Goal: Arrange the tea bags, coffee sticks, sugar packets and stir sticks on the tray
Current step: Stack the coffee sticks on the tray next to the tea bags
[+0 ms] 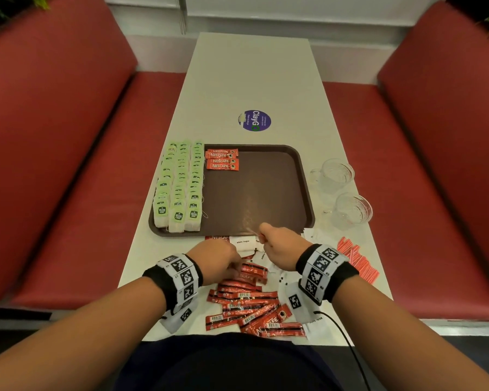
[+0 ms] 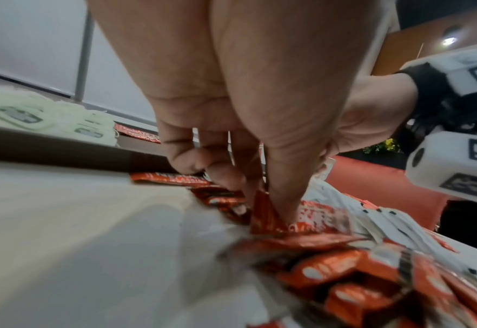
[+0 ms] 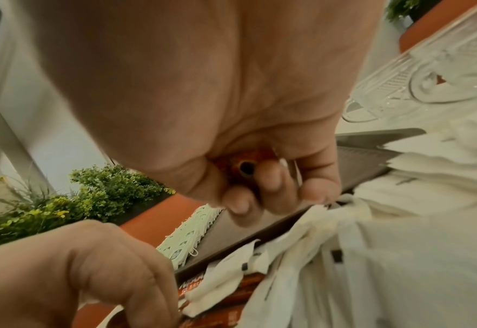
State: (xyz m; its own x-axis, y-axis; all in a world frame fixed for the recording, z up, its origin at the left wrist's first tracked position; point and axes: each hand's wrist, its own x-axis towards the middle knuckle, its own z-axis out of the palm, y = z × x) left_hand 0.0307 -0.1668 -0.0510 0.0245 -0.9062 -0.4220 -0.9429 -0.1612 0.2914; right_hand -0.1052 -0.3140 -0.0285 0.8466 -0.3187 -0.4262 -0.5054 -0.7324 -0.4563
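Head view: your left hand pinches a coffee stick from the pile at lower centre; your right hand grips red sticks. On the tray: tea bags upper left, done; four "NESCAFE" sticks. "White Sugar" packets and stir sticks remain on the bench.

Café booth: red benches, table

Head view steeply down over table; wrist views close, perhaps sharing tray.
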